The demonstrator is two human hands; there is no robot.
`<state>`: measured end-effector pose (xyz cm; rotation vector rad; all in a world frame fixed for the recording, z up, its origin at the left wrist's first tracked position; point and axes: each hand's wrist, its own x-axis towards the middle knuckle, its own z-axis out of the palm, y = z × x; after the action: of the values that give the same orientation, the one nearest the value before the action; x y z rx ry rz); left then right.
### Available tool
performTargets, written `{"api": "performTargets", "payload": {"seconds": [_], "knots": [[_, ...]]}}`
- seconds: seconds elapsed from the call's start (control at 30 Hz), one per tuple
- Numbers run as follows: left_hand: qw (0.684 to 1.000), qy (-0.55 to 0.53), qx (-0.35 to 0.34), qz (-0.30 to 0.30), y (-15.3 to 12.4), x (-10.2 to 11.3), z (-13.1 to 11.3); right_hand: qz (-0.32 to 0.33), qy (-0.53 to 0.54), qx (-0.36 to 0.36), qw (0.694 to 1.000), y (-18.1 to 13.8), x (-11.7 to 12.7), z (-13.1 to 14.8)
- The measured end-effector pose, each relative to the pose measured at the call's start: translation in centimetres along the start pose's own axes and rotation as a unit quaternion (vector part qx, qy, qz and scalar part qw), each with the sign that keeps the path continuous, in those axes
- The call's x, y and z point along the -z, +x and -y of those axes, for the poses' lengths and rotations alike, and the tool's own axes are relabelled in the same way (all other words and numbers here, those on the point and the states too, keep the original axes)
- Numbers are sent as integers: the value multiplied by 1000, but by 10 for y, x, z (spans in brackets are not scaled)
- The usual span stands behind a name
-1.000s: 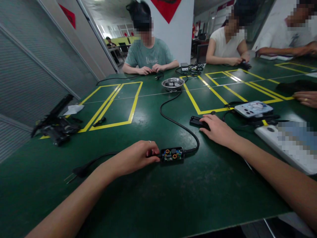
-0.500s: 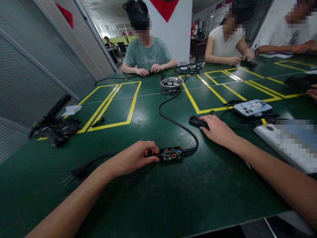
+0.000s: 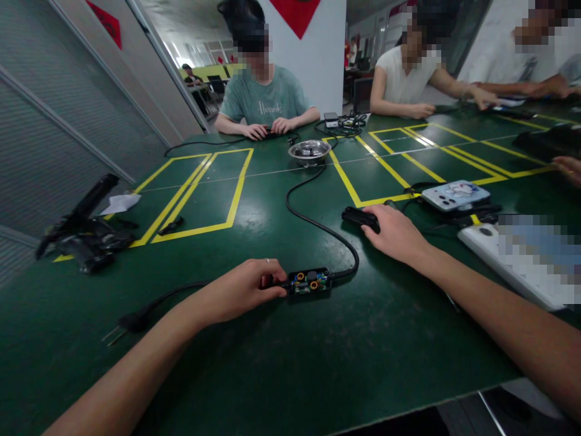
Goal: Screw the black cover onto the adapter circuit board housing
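Observation:
My left hand (image 3: 247, 287) pinches the left end of an open power adapter (image 3: 310, 282), where its cord enters. The adapter lies on the green table with its circuit board and orange coils facing up. From its left side a cord runs under my hand to a two-pin plug (image 3: 131, 321). Another black cord (image 3: 313, 224) leaves the right side and curves back toward a metal bowl (image 3: 309, 151). Farther right, my right hand (image 3: 397, 235) grips a black plastic cover (image 3: 361, 218) just at the tabletop; my fingers hide its right end.
Black parts (image 3: 88, 239) are heaped at the left beside a white scrap (image 3: 121, 203). A small black piece (image 3: 171, 225) lies by yellow tape. A phone (image 3: 456, 195) and a white power strip (image 3: 512, 260) are at the right. Several people sit around the table.
The black cover has rolled in my right hand, showing a smoother side. My left hand stays at the adapter. A person at the back right has stretched an arm out sideways.

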<state>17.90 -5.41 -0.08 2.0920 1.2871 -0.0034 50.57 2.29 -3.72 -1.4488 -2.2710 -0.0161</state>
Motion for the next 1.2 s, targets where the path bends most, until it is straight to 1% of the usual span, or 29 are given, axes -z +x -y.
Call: {"api": "performTargets", "payload": {"seconds": [0.17,0.27,0.33,0.43,0.53,0.63,0.73,0.83,0.93,1.07,1.2], "knots": [[1000,9,-5,-5,1,-2,1,-86,98,-12,991,-1,7,9],[1000,13,-7,-6,2,-2,2,-126,188,-25,974,-4,9,15],[1000,12,-9,-3,2,-2,2,-139,253,-37,957,-6,9,20],[1000,9,-13,1,2,-1,2,-143,359,-45,921,-8,9,28],[1000,3,-14,-2,2,-1,3,-130,445,-51,885,-11,12,38],[1000,1,-14,-2,3,-1,4,-87,487,-35,868,-18,18,49],[1000,3,-13,-1,3,-2,3,-7,501,2,866,-25,21,58],[1000,3,-15,-4,3,-1,1,39,488,53,870,-30,21,64],[1000,2,-17,-7,2,0,1,56,450,95,886,-31,20,66],[1000,0,-13,-9,2,-1,1,60,386,119,913,-30,22,67],[1000,-1,-16,-10,3,-2,3,69,361,132,921,-32,24,69]]}}
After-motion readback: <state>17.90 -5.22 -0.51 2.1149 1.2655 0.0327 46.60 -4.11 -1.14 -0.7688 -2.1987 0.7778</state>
